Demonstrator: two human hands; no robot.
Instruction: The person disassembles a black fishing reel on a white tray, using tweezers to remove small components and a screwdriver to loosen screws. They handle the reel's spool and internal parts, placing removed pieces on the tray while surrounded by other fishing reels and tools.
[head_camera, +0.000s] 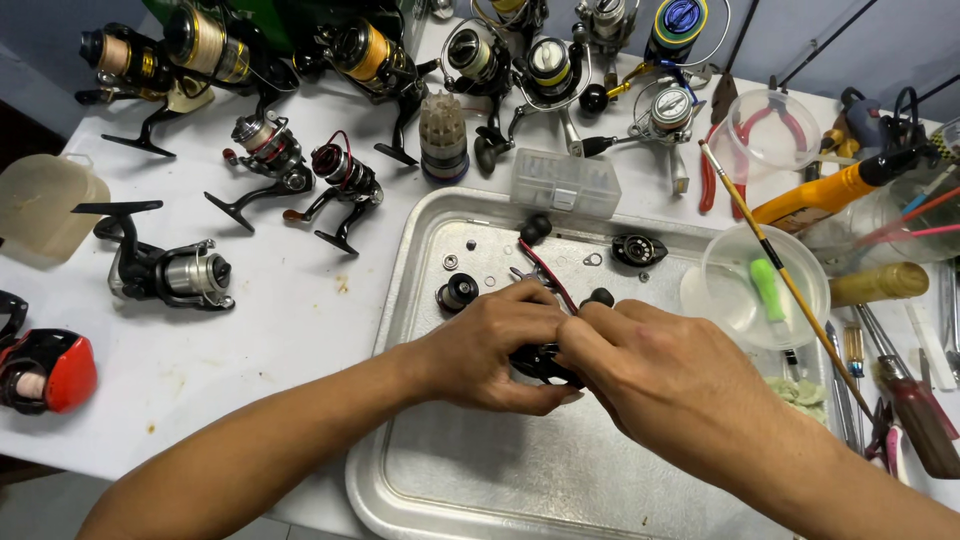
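Two hands, left (480, 350) and right (650, 370), pinching a small black reel (540, 362) over the tray (470, 470): likely light, rigid, greasy-slick, best gripped by its body.

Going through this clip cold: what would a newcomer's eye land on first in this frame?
First, the left hand and right hand, meeting over a metal tray at bottom centre and gripping a small dark reel body. Next, the spinning reels crowded across the white table behind the tray. Last, the red-and-black reel at the far left edge.
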